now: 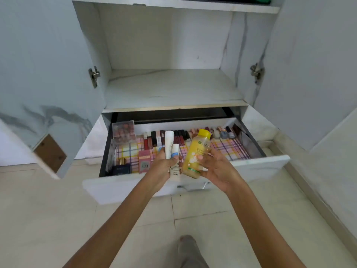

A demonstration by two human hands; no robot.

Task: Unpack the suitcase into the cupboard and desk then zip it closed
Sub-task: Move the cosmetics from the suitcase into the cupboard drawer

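My left hand (pixel 161 167) grips two white tubes (pixel 172 149) upright over the front of the pulled-out drawer (pixel 257 167). My right hand (pixel 216 167) holds a yellow bottle (pixel 196 153) with a yellow cap, tilted slightly, right beside the tubes. The drawer is lined with a checked cloth and holds a row of lipsticks (pixel 160 138) and nail polishes (pixel 224 133) along its back, a clear box (pixel 123 131) at back left, and a pink box (pixel 144 161) and a dark perfume bottle (pixel 121 167) at front left. The suitcase is out of view.
The white cupboard stands with both doors (pixel 44 74) swung wide. A bare shelf (pixel 173 88) lies above the drawer, and dark and green cloth (pixel 251 0) sits on the top shelf. My foot (pixel 188 248) is on the tiled floor below.
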